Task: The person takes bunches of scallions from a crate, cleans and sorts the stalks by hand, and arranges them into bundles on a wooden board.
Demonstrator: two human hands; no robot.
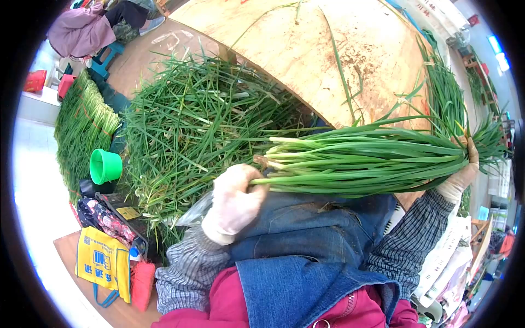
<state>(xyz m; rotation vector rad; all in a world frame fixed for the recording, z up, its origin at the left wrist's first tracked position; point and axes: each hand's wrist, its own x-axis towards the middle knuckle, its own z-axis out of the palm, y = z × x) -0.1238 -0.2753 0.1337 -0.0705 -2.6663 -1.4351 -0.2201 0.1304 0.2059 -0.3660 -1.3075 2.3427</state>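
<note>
A bunch of long green garlic chives [361, 158] lies sideways above my lap, its pale cut ends to the left. My right hand [462, 172], in a pale glove, wraps round the leafy end. At the other end my gloved left hand [235, 199] has its fingers closed on the pale base of a chive stalk along the bunch's lower edge. Something brownish, perhaps a withered sheath, shows among the stalk ends just above those fingers. More chives [445, 93] lie on the table's right side, behind my right hand.
A large heap of loose green leaves [191, 126] is at left. Beyond it stand tied chive bundles [82, 126] and a green bucket [105, 166]. A wooden table [306, 49] with soil bits is ahead. A yellow bag [101, 259] lies lower left. Another person [87, 30] sits upper left.
</note>
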